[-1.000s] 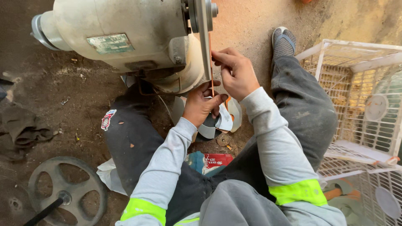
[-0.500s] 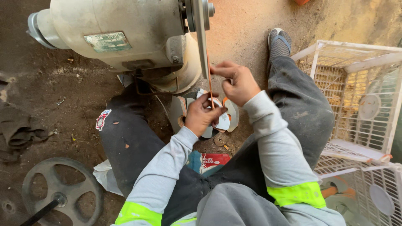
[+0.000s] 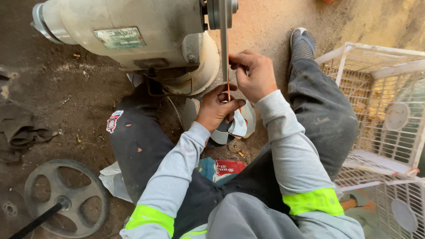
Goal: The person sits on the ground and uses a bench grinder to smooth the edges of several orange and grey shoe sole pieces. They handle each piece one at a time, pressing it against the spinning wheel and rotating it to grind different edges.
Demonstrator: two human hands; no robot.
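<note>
**Desk editor:** What changed in the last second?

**Photographer:** You've slid your right hand (image 3: 256, 75) down the thin orange rod (image 3: 229, 88), away from the grey pulley disc (image 3: 222, 13) of the motor (image 3: 133, 40). Your left hand (image 3: 217, 108) has turned slightly and stayed low, over the roll of silver tape (image 3: 245, 121) on the dirt floor (image 3: 75, 97). The camera has also drifted, so the machine sits further right in view.

**Desk editor:** And the grip?

**Photographer:** Your right fingers (image 3: 239, 59) are closed, pinching the rod near its top. Your left fingers (image 3: 232, 106) are curled shut around its lower end. By my reading, you're still steadying and lining up the rod beside the belt (image 3: 224, 48), not letting go.

**Desk editor:** Give me counts.

**Photographer:** One motor, one rod, one belt. One spoked wheel (image 3: 66, 199) lying at your left. Two white wire cages (image 3: 380, 102) at your right. One grey shoe (image 3: 303, 43) visible, one red packet (image 3: 223, 169) between your legs, two yellow reflective cuffs (image 3: 313, 201).
</note>
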